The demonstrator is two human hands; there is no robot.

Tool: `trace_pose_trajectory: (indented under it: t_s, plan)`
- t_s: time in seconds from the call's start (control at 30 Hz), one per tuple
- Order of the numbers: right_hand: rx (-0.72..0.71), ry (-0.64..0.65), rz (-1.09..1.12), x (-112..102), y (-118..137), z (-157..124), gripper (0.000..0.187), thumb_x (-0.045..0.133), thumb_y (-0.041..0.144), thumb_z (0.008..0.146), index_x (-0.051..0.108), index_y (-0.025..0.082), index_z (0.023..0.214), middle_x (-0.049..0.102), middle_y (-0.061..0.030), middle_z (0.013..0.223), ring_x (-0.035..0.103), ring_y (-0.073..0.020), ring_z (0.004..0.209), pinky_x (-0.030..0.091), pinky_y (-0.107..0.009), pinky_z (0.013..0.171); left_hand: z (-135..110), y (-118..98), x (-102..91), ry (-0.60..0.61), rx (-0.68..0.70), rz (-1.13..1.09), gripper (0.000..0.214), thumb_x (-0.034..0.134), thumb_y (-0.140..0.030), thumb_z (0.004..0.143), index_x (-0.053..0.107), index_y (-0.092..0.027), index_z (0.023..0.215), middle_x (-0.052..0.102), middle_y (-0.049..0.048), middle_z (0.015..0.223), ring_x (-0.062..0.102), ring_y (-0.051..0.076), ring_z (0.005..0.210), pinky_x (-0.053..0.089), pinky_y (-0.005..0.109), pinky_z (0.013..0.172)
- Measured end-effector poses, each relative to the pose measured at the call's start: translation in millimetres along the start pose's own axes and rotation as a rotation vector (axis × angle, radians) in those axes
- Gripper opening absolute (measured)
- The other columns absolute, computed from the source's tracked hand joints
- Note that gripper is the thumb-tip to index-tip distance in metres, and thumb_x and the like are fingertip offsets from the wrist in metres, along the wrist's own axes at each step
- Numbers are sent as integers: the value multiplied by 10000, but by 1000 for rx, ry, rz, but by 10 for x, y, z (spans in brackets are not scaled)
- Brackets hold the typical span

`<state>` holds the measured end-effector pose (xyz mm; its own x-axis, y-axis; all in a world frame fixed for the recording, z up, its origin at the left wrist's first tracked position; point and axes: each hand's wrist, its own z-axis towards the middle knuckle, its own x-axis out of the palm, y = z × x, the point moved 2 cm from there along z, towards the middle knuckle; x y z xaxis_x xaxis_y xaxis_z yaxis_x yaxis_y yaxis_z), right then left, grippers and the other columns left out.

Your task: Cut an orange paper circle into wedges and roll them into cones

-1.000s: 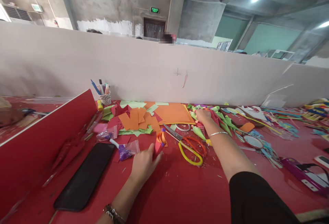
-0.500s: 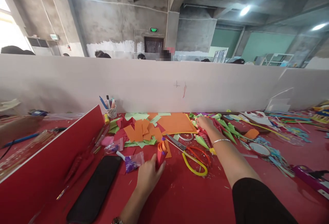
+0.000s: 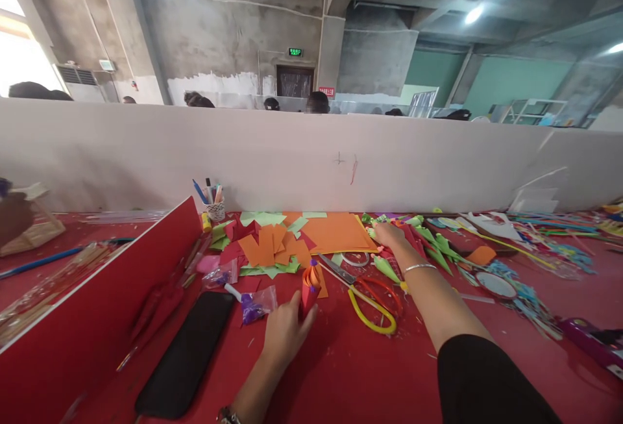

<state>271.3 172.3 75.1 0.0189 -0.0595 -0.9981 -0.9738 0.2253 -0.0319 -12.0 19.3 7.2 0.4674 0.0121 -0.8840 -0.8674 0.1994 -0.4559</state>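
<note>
Both my hands, left hand [image 3: 285,331] and right hand [image 3: 390,237], are bare; I see a plain black sleeve [image 3: 487,378] on the right arm [image 3: 450,307], a thin, shiny silver-coloured bangle [image 3: 421,267] round that wrist, and, cropped at the lower edge, a dark bracelet [image 3: 226,415] with silvery parts on the left

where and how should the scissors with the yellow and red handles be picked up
Probably by the handle loops of the scissors, coming down from the person's side: the scissors lie on the table with the loops toward the person and the blades pointing away.
</note>
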Motion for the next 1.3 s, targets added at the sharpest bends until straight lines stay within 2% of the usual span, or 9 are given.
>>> trace_pose_trajectory:
  t_s: [0.17, 0.27, 0.37, 0.43, 0.53, 0.73, 1.0, 1.13, 1.3]
  plan:
    - [-92, -77, 174, -215, 188, -208, 249, 493, 272, 833, 640, 103, 941, 612, -178, 1029, 544, -271, 1020, 406, -369, 809, -22, -11, -8, -51, 36, -114, 293, 339, -410, 862, 496, -176, 780, 557, 5, 570, 548, 156, 524, 247, 224, 482]
    - [-272, -47, 343, -255, 422, -595, 277, 462, 328, 836, 670, 160, 906, 660, -114, 955, 580, -233, 935, 418, -311, 768, -39, -27, 8, -123, 77, -250, 315, 298, -411, 873, 478, -172, 776, 529, -7, 563, 521, 140, 507, 280, 215, 486]
    - [-518, 124, 554, -96, 686, -1169, 269, 532, 428, 776, 664, 249, 927, 677, 4, 887, 612, -150, 824, 448, -216, 695, -50, -52, 29, -140, 108, -328, 319, 279, -403, 877, 488, -164, 843, 562, 7, 596, 546, 153, 537, 319, 217, 498]
    - [-734, 405, 985, 96, 870, -1557, 405, 627, 393, 700, 596, 226, 1067, 651, -16, 972, 601, -173, 876, 465, -248, 718, -59, -78, 36, -79, 141, -326, 293, 303, -381, 871, 496, -168, 923, 615, 32, 670, 594, 178, 618, 352, 223, 528]
    - [-485, 430, 1312, 421, 1018, -1866, 407, 666, 345, 655, 589, 176, 1017, 644, -32, 891, 598, -184, 835, 467, -294, 741, -84, -120, 25, 36, 196, -289, 255, 353, -324, 850, 498, -187, 1009, 660, 59, 826, 629, 207, 759, 396, 238, 594]
    - [-284, 208, 1567, 680, 938, -1780, 337, 581, 415, 727, 602, 168, 954, 638, -53, 945, 568, -208, 909, 426, -325, 819, -96, -121, -54, 16, 225, -283, 257, 411, -363, 822, 553, -178, 929, 624, 73, 889, 592, 219, 812, 433, 309, 699]
    - [-380, 26, 1084, 814, 752, -1681, 333, 457, 452, 800, 543, 158, 668, 566, -3, 641, 509, -159, 638, 381, -264, 615, 135, 114, -31, -203, 119, -556, 307, 388, -196, 775, 596, -172, 1000, 595, 59, 851, 567, 175, 814, 451, 314, 748]
    - [-446, 12, 1028, 825, 789, -1737, 353, 415, 437, 829, 476, 174, 603, 515, 8, 598, 463, -134, 584, 329, -246, 558, 137, 102, -50, -203, 40, -714, 295, 427, -291, 802, 564, -169, 1034, 630, 50, 869, 585, 162, 791, 459, 287, 729]
    - [-486, 169, 1305, 820, 816, -1787, 358, 379, 476, 844, 474, 180, 668, 467, 17, 596, 450, -114, 557, 360, -241, 541, 92, 75, -112, -251, -30, -851, 238, 491, -367, 781, 565, -147, 732, 528, -17, 582, 492, 110, 552, 407, 207, 533]
